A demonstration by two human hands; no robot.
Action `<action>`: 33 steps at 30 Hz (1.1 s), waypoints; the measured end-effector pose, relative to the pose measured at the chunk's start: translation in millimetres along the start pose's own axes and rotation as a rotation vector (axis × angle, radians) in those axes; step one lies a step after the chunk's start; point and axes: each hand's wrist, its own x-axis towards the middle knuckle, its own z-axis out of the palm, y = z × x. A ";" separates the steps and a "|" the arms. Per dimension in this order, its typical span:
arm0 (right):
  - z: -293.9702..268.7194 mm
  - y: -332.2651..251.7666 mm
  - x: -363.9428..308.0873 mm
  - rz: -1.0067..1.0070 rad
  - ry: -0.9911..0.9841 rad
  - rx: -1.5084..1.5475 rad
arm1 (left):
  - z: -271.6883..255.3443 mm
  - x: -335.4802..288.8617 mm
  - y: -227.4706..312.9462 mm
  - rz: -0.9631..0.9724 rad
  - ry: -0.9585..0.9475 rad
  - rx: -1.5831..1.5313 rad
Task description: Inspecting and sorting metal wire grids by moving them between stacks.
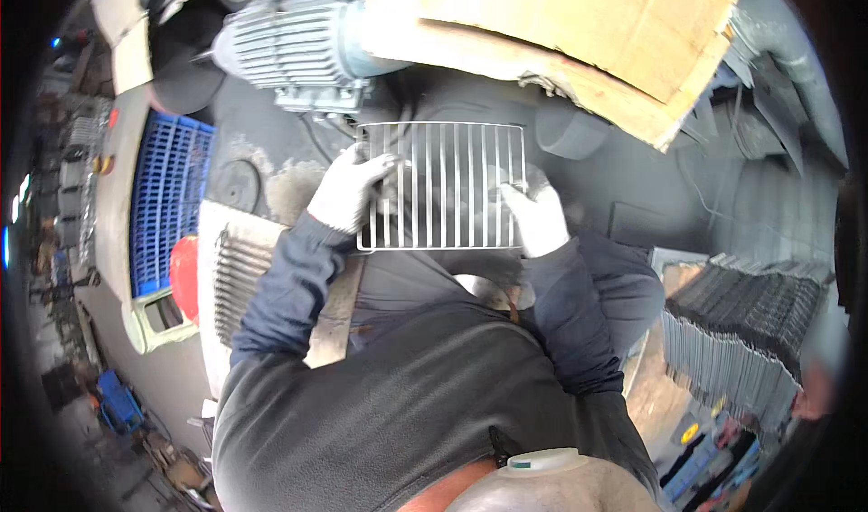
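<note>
A rectangular metal wire rack [443,187] with parallel bars is held up in front of my body. My left hand [348,187], in a white work glove, grips the rack's left side. On the opposite side my right hand [537,216], gloved the same way, closes on the right edge with the thumb over the front. The fingers behind the bars are partly hidden. Left of my lap, a stack of similar wire racks [242,281] rests on a pale board. Another large stack of wire racks [741,331] stands to my right.
Ahead on the left is a grey finned electric motor [294,37]. Cardboard [579,24] hangs over the area ahead, bent at its near edge. A blue plastic crate [172,205] and a red rounded object [184,279] are at left. A large pipe [782,51] runs along the far right.
</note>
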 end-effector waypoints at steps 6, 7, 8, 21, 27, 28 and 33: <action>73.5 -69.3 -54.1 -0.108 -0.350 0.249 | -16.1 -136.4 51.4 0.280 0.174 0.482; 74.9 -71.7 -59.1 -0.114 -0.358 0.248 | -9.8 -144.7 43.8 0.350 0.227 0.439; 75.5 -73.9 -64.4 -0.181 -0.334 0.222 | -8.1 -152.6 40.9 0.368 0.234 0.494; 14.9 -55.7 -91.6 -0.365 -0.016 0.293 | 46.3 -129.9 6.2 0.603 0.116 0.762; -7.7 -50.6 -88.9 -0.401 -0.026 0.381 | 63.0 -106.7 -6.4 0.647 0.098 0.679; -16.4 -48.5 -85.7 -0.382 -0.044 0.318 | 62.6 -97.2 -10.7 0.642 0.090 0.704; -73.0 0.6 -39.8 -0.331 0.154 0.267 | 87.6 -19.7 -55.2 0.544 0.083 1.034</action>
